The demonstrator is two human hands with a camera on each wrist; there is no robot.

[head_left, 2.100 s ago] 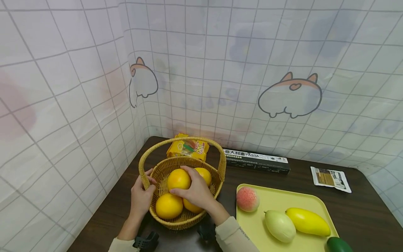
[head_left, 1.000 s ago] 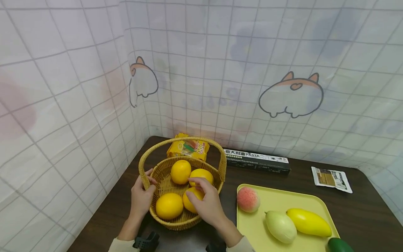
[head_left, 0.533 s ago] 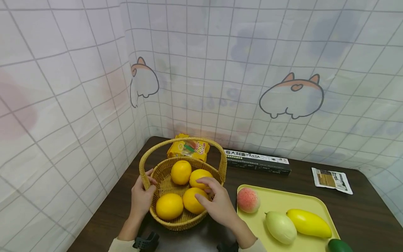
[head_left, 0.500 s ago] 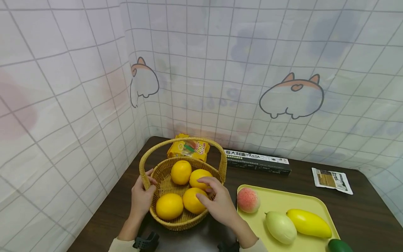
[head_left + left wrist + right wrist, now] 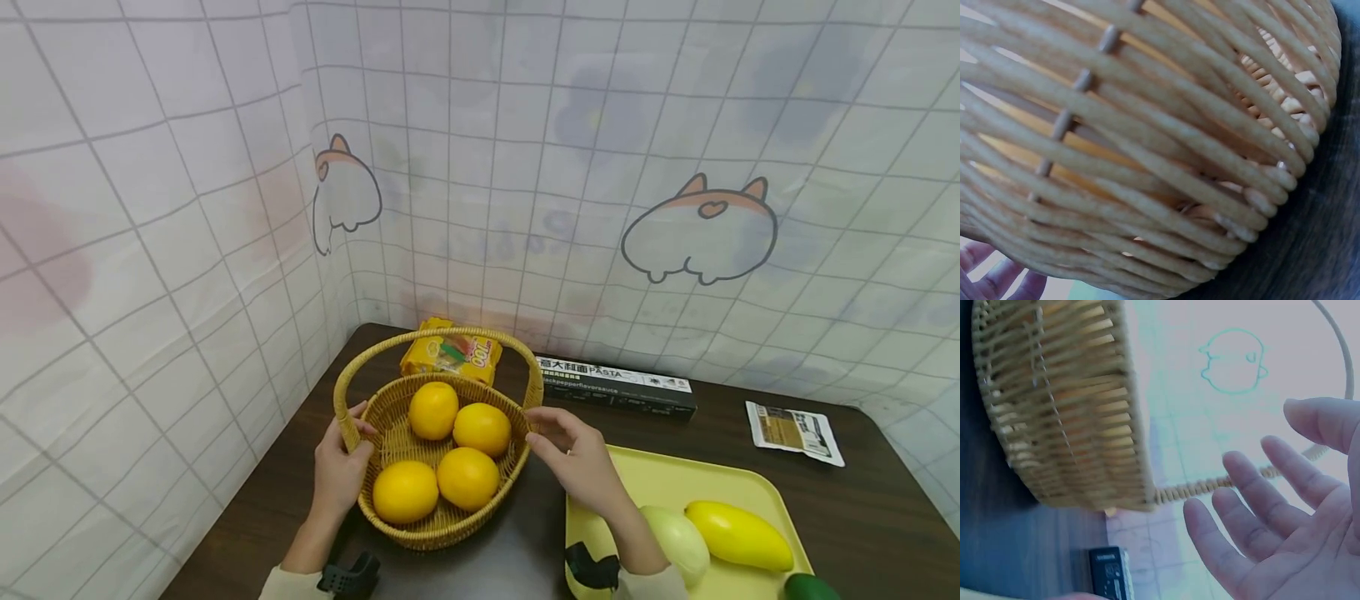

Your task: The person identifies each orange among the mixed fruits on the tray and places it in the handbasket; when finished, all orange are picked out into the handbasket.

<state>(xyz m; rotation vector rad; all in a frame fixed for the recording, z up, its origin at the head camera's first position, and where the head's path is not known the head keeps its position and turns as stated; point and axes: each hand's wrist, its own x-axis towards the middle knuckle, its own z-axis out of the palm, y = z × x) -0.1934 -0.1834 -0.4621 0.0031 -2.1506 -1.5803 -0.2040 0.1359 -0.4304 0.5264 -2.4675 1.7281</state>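
Observation:
A yellow wicker basket (image 5: 397,446) with an arched handle (image 5: 442,332) stands on the table, holding several yellow-orange round fruits (image 5: 468,478) that look like oranges. At its left side, my left hand (image 5: 340,468) grips the rim where the handle rises, thumb and fingers round it. The left wrist view shows the basket's weave (image 5: 1160,131) up close, with a few fingertips (image 5: 1004,278) below. My right hand (image 5: 581,462) is at the right foot of the handle, fingers spread and loosely bent. In the right wrist view its palm (image 5: 1297,569) holds nothing; contact with the handle is unclear.
Right of the basket lies a yellow tray (image 5: 738,477) with a pale green melon-like fruit (image 5: 681,542) and a yellow mango (image 5: 738,535). A dark green item (image 5: 810,587) sits at the edge. Behind are a yellow packet (image 5: 453,354), a pasta box (image 5: 615,387) and a sachet (image 5: 795,432).
The right hand has let go of an orange inside the basket and moved right, out to the handle's right foot. It now hides the peach on the tray. The left hand stays put.

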